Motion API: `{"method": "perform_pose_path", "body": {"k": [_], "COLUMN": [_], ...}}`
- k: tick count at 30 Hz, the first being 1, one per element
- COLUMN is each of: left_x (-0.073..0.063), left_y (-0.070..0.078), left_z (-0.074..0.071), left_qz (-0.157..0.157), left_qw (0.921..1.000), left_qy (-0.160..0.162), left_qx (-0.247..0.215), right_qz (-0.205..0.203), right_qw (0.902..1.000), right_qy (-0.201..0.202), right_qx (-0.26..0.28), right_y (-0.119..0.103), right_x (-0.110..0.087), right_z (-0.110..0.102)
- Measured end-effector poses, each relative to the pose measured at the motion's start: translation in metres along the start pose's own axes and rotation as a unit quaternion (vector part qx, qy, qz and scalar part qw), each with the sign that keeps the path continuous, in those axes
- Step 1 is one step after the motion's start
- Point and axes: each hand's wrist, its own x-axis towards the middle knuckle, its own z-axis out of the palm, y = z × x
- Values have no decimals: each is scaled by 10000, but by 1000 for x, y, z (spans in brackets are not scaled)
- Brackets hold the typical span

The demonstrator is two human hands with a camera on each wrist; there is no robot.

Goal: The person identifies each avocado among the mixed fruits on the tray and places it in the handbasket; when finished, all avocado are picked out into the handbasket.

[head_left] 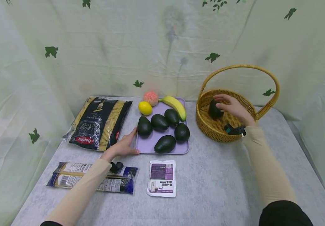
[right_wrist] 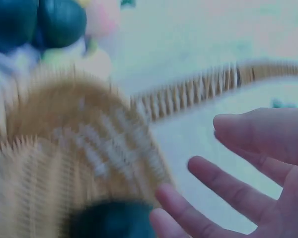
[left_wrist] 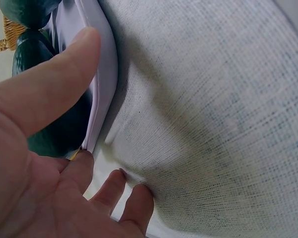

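In the head view my right hand [head_left: 231, 107] is inside the wicker basket [head_left: 217, 135], close to a dark green avocado [head_left: 215, 110]. The right wrist view, blurred, shows that hand's fingers spread, with the avocado [right_wrist: 111, 220] apart from them. My left hand [head_left: 124, 145] rests at the left front corner of a lilac tray [head_left: 145, 150]; its thumb [left_wrist: 69, 67] lies against the tray rim [left_wrist: 107, 59], the other fingers extended. On the tray are several avocados [head_left: 164, 144], a banana [head_left: 176, 105], a yellow lemon [head_left: 145, 108] and a pinkish peach [head_left: 150, 98].
A black and yellow pasta bag [head_left: 94, 125] lies left of the tray. Nearer, under the left forearm, are long blue-ended packets [head_left: 114, 185]. A white and purple pouch [head_left: 161, 179] lies before the tray. The basket's tall handle [head_left: 241, 66] arches above it; a curtain [head_left: 123, 47] hangs behind.
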Motion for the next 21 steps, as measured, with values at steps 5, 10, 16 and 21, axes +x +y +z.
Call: {"method": "perform_pose_path", "body": {"k": [5, 10, 16, 21], "left_x": [0, 2, 2, 2], "left_y": [-1, -3, -4, -4], "left_z": [0, 1, 1, 1], "left_qz": [-19, -12, 20, 29], "left_qw": [10000, 10000, 10000, 10000], "left_qy": [-35, -41, -29, -21], "left_qx": [-52, -81, -57, -40], "right_qz": [-459, -891, -1018, -956], "right_qw": [9980, 9899, 9793, 9726], "right_qy": [-409, -1102, -1739, -2079], "right_qx": [-120, -90, 213, 403], "right_y": [-22, -41, -60, -66], "right_x": [5, 16, 36, 50], "right_z": [32, 74, 126, 163]}}
